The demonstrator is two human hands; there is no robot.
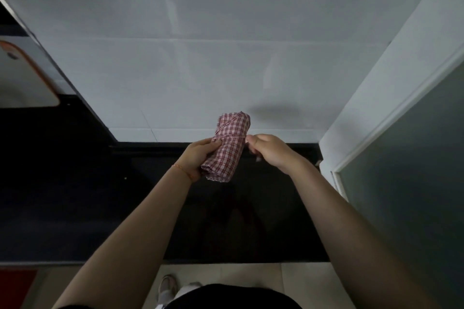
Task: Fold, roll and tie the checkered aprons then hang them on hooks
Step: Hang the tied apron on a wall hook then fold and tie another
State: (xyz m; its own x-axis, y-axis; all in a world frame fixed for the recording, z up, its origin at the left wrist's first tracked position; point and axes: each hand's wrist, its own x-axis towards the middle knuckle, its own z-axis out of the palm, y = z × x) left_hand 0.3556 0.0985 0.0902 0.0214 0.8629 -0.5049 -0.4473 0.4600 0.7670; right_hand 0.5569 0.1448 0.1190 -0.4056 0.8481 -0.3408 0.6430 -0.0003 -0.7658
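Observation:
A red-and-white checkered apron [229, 145] is rolled into a tight bundle and held up in the air above a black counter [100, 195]. My left hand [198, 158] grips the lower half of the roll, thumb on top. A strap of the same cloth runs across the roll's middle. My right hand [268, 149] pinches that strap at the roll's right side, fingers curled, pulling it taut. No hooks are in sight.
A white tiled wall [226, 45] rises behind the counter. A frosted glass door with a white frame [401, 133] stands at the right. An orange-edged white object [27, 78] lies at far left. Pale floor tiles and my shoes [167, 288] show below.

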